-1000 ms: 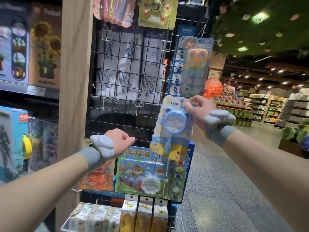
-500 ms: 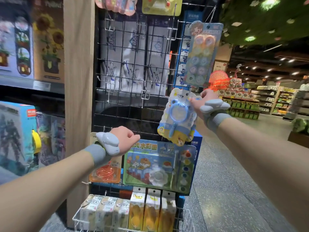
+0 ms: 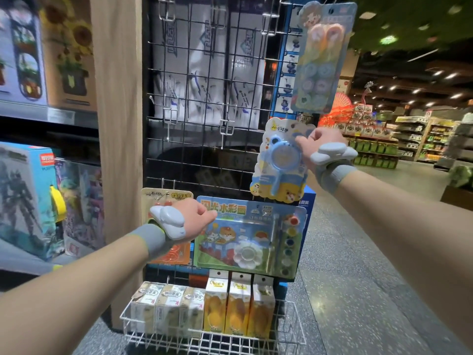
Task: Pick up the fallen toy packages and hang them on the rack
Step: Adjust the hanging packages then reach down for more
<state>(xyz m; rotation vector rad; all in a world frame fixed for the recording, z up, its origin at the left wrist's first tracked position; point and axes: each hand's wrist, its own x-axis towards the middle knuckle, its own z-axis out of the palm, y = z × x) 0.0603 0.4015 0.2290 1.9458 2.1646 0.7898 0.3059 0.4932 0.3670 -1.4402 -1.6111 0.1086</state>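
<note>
**A:** Item one, the toy package?

**B:** Toy package [image 3: 279,162], a blue magnifier on a printed card. It is right of centre, held upright by the right edge of the rack [image 3: 204,103]. The right hand [image 3: 320,147] pinches its upper right edge, fingers [image 3: 300,144] curled onto the card.

**A:** Change since the last count?

**B:** A second ago its lower end overlapped the paint set [image 3: 248,237]. Now it sits wholly above that set, with a sliver of gap. It has been lifted toward the hooks.

**A:** Hung yet?

**B:** No. Its top is about level with the empty hook [image 3: 226,126] at mid-frame, but off to the right of it. Whether its hole meets any peg cannot be told.

**A:** Item two, the left hand?

**B:** Left hand [image 3: 197,219], lower centre, in front of the orange toy card [image 3: 166,198]. Its fingers are curled in a loose fist with nothing seen in them, placed as before.

**A:** Meaning for the task?

**B:** Judged: pick-up is done for this package and hanging is under way. The hole must next be lined up with a free hook.

**A:** Other stock?

**B:** Stamp card [image 3: 322,57] hanging at upper right, and boxes [image 3: 217,303] in the wire basket [image 3: 204,340] at the bottom.
</note>
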